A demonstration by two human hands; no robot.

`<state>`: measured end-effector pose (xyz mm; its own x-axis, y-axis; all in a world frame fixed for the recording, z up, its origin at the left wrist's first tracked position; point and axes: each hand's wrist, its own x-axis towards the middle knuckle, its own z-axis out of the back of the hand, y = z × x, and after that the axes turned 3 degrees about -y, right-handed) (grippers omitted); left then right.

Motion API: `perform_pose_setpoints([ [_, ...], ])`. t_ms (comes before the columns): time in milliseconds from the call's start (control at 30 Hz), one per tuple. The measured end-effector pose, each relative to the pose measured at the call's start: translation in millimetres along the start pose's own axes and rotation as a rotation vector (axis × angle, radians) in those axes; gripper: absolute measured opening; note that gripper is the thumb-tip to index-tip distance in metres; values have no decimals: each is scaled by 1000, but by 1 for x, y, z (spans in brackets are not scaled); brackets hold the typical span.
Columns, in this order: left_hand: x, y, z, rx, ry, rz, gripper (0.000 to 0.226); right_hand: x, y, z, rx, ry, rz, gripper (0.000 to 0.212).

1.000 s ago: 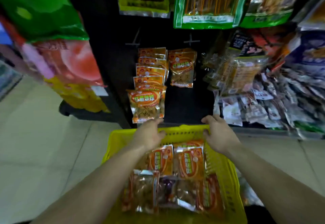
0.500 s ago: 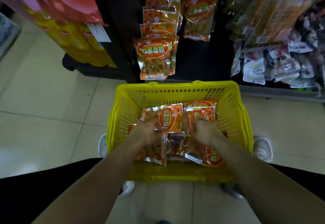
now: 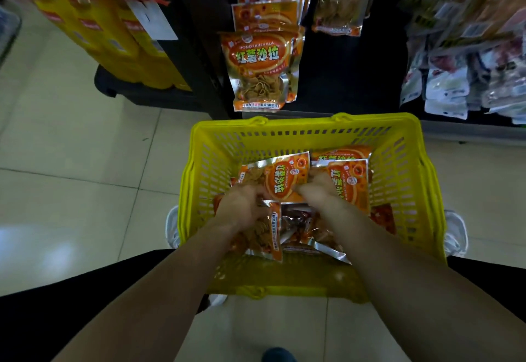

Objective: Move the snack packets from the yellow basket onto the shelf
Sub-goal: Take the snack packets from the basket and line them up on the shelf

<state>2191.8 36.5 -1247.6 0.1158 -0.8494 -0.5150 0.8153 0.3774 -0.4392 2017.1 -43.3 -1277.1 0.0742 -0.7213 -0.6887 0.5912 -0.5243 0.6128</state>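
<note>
A yellow basket (image 3: 404, 191) stands on the tiled floor in front of me and holds several orange snack packets. Both my hands are down inside it. My left hand (image 3: 242, 205) grips the left end of a sideways orange packet (image 3: 280, 179). My right hand (image 3: 316, 188) curls its fingers on that packet's right edge and partly covers another packet (image 3: 348, 182). More packets (image 3: 299, 228) lie underneath, partly hidden by my arms. On the black shelf (image 3: 341, 77) just beyond the basket, matching orange packets (image 3: 257, 68) hang in a column.
Yellow cartons (image 3: 113, 37) stand on a dark base at the left. Pale packets (image 3: 447, 88) fill the shelf at the right. My white shoes (image 3: 172, 228) show on both sides of the basket. Tiled floor (image 3: 71, 162) spreads to the left.
The view has tilted down from the shelf to the basket. My hands left the basket's far rim, dropped inside and closed on the sideways packet.
</note>
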Motion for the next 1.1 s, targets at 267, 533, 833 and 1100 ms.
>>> perform_pose_setpoints([
  [267, -21, -12, 37, -20, 73, -38, 16, -37, 36, 47, 22, -8, 183, 31],
  [533, -69, -59, 115, -133, -42, -157, 21, -120, 97, 133, -491, -105, 480, 13],
  [833, -134, -117, 211, -275, -218, -354, 13, -225, 143, 209, -694, -275, 736, 20],
  [1100, -143, -147, 202, -324, -404, -420, 10, -230, 150, 185, -262, -168, 822, 14],
])
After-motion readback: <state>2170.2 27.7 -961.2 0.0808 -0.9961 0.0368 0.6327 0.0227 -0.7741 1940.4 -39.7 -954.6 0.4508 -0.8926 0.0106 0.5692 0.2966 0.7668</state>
